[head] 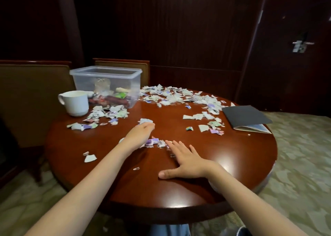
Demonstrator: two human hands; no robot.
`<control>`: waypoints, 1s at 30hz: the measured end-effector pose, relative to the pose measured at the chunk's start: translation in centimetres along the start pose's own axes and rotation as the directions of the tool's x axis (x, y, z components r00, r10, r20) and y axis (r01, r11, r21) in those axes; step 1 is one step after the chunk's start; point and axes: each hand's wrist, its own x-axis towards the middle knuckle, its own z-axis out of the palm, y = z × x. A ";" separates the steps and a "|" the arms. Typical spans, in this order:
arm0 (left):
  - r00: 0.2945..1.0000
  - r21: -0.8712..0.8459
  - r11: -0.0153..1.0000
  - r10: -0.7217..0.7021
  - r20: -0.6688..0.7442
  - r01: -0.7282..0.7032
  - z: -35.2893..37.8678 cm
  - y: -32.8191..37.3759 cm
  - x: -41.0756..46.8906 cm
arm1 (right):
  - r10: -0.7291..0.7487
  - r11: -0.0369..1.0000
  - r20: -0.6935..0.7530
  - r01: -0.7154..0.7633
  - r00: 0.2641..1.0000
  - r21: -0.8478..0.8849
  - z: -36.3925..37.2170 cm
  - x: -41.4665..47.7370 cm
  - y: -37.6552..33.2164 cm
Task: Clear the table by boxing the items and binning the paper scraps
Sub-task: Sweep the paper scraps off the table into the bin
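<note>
Shows left forearm (pixel 84 183) and right forearm (pixel 254 198) bare along the whole visible length, down to the wrists. Wears pale blue cloth (pixel 170 230) low at the bottom edge, creased in vertical folds, probably denim trousers, though mostly cropped off and blurred.

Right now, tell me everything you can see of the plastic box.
The plastic box is clear, rectangular, thick-rimmed, with no lid. It stands upright at the far left of the table, just behind the white cup. Small packets, one red, show through its wall. Paper scraps lie at its front.
</note>
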 end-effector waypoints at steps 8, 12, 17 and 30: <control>0.964 0.415 0.886 -0.112 -0.240 0.207 -4.8 -7.0 -1.3 | -0.013 1.000 -0.051 0.015 0.999 0.026 0.7 4.3 -3.7; 0.921 0.506 0.778 -0.243 -0.305 0.373 -6.1 -9.3 -2.6 | -0.086 0.991 -0.015 0.087 0.996 0.106 0.9 5.0 -5.2; 0.936 0.533 0.774 -0.232 -0.263 0.341 -6.7 -10.8 -0.7 | -0.086 0.995 -0.075 0.090 0.993 0.051 2.1 5.6 -6.6; 0.826 0.447 0.712 -0.352 -0.440 0.542 -9.8 -12.5 7.7 | 0.136 0.991 -0.255 -0.132 0.957 0.031 1.7 11.9 -6.3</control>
